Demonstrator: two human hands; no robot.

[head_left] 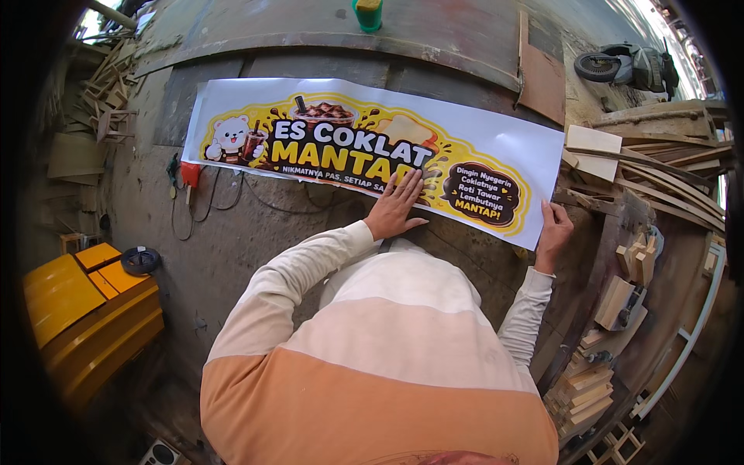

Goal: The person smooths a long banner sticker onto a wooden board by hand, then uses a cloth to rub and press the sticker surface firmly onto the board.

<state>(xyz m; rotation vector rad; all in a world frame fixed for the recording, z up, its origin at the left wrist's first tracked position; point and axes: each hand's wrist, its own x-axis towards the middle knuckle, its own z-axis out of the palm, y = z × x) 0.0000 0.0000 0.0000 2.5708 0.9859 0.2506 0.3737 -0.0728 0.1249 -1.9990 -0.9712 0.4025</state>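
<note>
A long printed banner sticker lies across a dark board in front of me. It is white, with a yellow design of a bear, an iced drink and bread around big lettering. My left hand rests flat on its lower middle, fingers spread and covering part of the print. At the banner's right end, my right hand has its fingers curled on the edge near the lower corner, thumb side against the sheet. The banner's lower edge hangs slightly over the board's near side.
A red-handled tool and dark cables lie below the banner's left end. An orange cabinet with a black roll of tape or small wheel stands left. Wood strips and cut blocks pile up right. A green cup sits beyond.
</note>
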